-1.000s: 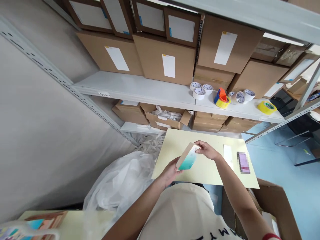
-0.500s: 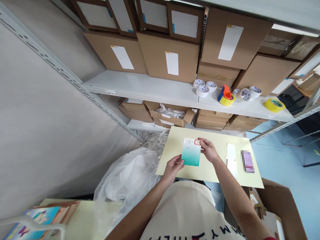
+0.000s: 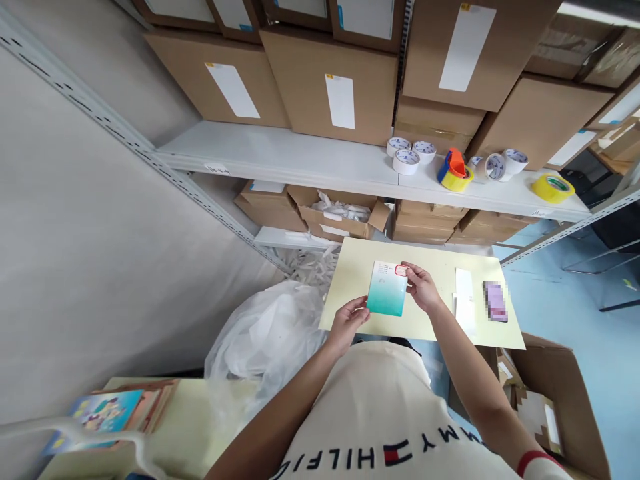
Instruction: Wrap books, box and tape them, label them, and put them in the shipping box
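Observation:
A thin, flat booklet (image 3: 387, 290), white at the top and fading to teal below, is held up over the pale yellow table (image 3: 430, 325). Small print runs across its upper part, and a red-outlined label sits at its top right corner. My right hand (image 3: 421, 287) pinches it by the upper right edge, near that label. At the lower left edge, my left hand (image 3: 349, 323) grips it with thumb and fingers. White paper strips (image 3: 465, 300) lie to the right of my right hand, beside a blurred purple object (image 3: 495, 301).
Tape rolls (image 3: 406, 161) and a tape dispenser (image 3: 455, 170) stand on the grey shelf (image 3: 280, 157), below large cartons (image 3: 330, 87). Crumpled plastic (image 3: 265, 327) bulges at the table's left. An open carton (image 3: 565, 400) stands at lower right; picture books (image 3: 115, 413) lie at lower left.
My view has tipped down a little, so shelf and cartons sit higher. Both hands still hold the booklet, which appears slightly higher and farther right in view.

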`<state>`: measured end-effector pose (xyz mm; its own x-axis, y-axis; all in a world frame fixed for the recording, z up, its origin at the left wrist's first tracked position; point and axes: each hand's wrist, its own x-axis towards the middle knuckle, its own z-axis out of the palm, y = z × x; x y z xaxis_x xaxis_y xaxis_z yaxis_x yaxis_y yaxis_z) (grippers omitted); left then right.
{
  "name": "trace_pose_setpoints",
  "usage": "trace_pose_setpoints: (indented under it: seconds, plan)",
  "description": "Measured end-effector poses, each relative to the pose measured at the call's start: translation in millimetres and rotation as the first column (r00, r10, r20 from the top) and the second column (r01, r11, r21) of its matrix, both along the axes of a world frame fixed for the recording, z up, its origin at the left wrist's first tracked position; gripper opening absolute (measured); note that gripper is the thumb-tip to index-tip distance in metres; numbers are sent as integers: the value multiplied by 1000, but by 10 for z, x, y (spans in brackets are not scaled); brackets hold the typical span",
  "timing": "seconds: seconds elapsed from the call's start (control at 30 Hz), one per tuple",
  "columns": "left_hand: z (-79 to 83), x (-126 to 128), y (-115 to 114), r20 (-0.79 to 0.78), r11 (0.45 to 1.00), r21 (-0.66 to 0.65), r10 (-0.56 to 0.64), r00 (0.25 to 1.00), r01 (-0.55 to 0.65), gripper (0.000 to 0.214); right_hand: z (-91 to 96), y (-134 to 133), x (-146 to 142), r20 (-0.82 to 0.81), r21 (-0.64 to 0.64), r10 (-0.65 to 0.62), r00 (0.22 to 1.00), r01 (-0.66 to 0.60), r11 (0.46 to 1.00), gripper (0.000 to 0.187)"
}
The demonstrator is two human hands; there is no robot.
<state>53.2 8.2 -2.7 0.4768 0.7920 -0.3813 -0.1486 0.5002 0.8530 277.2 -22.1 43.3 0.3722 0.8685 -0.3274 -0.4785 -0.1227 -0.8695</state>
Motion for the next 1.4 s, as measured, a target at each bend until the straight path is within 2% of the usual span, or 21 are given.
trace_pose_setpoints:
  seconds: [0.27,0.43,0.53,0.67,0.77,0.87,1.0,1.1,1.2,1.3,1.4]
  plan:
    - [63,-2,-9,-43,999,34,-19,999,21,53,43,-51,15,29,12,38,999,-38,999,47]
    - [82,-15,-21,27,998,-56,-11,1000,12,51,3,-59,26,85,8,62,994,-63,998,45]
    - [126,-30,-17,115,985,-162,-41,992,60,48,69,-24,65,221,62,161,962,-178,982,51]
    - [212,-14,-7,186,942,-274,-146,972,194,40,280,56,143,461,131,292,838,-389,912,46]
    - [276,32,-17,188,917,-311,-198,962,250,36,393,105,166,474,116,383,793,-487,865,41]
    - [330,69,-14,166,920,-265,-251,954,288,38,402,124,155,405,60,471,783,-537,841,40]
    - [352,68,65,142,981,-130,-125,982,144,49,312,109,148,361,-45,465,808,-483,874,42]
    - [322,86,124,8,994,41,-100,995,99,47,232,109,174,368,-94,416,832,-411,907,40]
    - [271,171,123,-142,979,181,-71,987,97,48,170,143,218,365,-97,375,852,-365,926,41]
    - [231,291,70,-179,973,222,-23,984,63,48,137,169,265,298,-104,340,892,-323,941,49]
    - [218,400,8,-143,984,180,22,989,4,49,127,119,304,158,-48,256,954,-251,967,59]
